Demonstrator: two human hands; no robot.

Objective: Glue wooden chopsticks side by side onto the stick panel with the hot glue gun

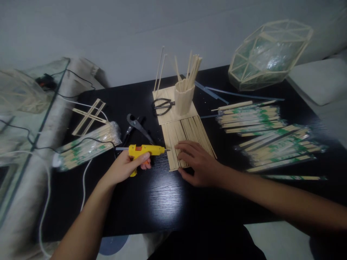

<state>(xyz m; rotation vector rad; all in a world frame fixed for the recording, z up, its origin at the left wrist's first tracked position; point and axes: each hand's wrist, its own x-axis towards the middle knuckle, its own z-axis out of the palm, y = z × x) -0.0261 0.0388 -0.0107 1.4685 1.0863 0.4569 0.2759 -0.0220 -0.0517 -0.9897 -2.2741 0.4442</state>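
Observation:
My left hand point(127, 165) is wrapped round the handle of a yellow hot glue gun point(149, 149), a glue stick poking from its back end. The gun's metal nozzle points right and reaches the left edge of a flat panel of wooden sticks point(177, 133) laid side by side. Across the panel's near right part rests my right hand point(199, 164), fingers spread and bent, fingertips on the sticks. Behind the panel lies a pale wooden board point(169, 117), bearing a stick-built cup point(184, 99) full of upright sticks and black-handled scissors point(162, 106).
Pliers point(139, 128) lie left of the panel. Wrapped stick packs point(89, 144) and a crossed stick frame point(89, 117) are farther left, with cables crossing there. More stick packs point(279, 148), clear glue sticks point(211, 92) and a faceted stick-framed shape point(271, 54) occupy the right.

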